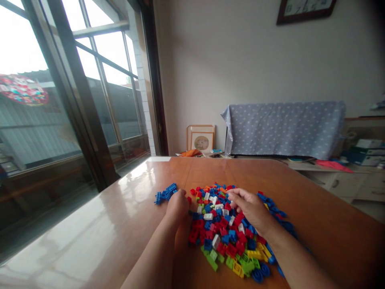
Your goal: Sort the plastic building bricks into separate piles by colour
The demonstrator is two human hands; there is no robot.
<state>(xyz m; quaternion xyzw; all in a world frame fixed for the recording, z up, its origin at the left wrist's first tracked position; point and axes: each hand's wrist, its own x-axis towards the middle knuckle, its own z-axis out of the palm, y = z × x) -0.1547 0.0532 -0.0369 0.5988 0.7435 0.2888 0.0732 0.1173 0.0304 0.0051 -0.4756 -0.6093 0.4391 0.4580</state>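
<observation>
A wide pile of toy bricks (224, 228) in red, blue, white, green, yellow and orange lies on the brown table. My left hand (178, 204) is closed at the pile's left edge, its fingers curled out of sight; a red brick (189, 199) shows beside it. Just left of that hand is a joined group of blue bricks (165, 193). Over the upper right of the pile is my right hand (245, 202), thumb and fingers drawn together near the bricks. What its fingertips hold, if anything, is too small to tell.
The glossy table (120, 224) reaches from the window side to the right. Blue pieces (276, 210) lie along the pile's right side. Beyond the table are a framed picture (201, 141), a dotted cloth (285, 128) and a white cabinet (345, 184).
</observation>
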